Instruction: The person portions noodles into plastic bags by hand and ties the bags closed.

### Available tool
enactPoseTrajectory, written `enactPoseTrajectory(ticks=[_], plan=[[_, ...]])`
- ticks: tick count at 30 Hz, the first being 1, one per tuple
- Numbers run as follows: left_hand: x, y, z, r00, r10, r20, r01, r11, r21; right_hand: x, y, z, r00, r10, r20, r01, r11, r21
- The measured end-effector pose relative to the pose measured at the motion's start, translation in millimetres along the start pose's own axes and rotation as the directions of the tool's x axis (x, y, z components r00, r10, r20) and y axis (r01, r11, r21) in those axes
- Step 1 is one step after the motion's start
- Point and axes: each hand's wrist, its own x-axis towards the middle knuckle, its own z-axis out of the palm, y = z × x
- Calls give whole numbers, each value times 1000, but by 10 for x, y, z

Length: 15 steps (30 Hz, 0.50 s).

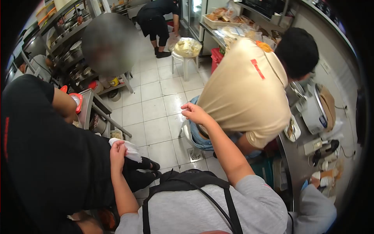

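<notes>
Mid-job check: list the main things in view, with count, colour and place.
Cloth: one, white, in left hand
Back stool: one, white, upper centre
Wrapped bundle: one, pale yellow, on back stool
Basket: one, cream, top, right of centre
Dish: one, white, right side
Pots: several, metallic, upper left
Other people: at least four, black, beige or grey tops, around
Apron: one, black, on the wearer
Left hand: one, bare, left of centre
Right hand: one, bare, near centre

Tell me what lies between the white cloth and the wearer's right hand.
Only floor tiles show between the white cloth and right hand in the head view.
</notes>
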Motion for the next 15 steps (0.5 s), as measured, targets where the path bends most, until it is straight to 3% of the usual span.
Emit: enactPoseTrajectory(ticks=[3,6,8,11,15], plan=[[43,-135,-138,997,-69,-33,70,996,48,415,-81,149,990,5,140,7,996,-85],[111,-156,-217,984,-148,-96,160,978,133,793,-68,249,959,43,280,-44,999,-6],[197,-158,-196,978,-185,-99,193,978,83,1000,-254,190,942,160,294,-147,987,-66],[357,-284,-144,981,-166,-96,173,982,72,1475,-138,136,958,153,241,-173,983,62],[537,-325,-106,956,-250,-150,252,968,-5,2045,-122,54,945,313,90,-323,936,139]])
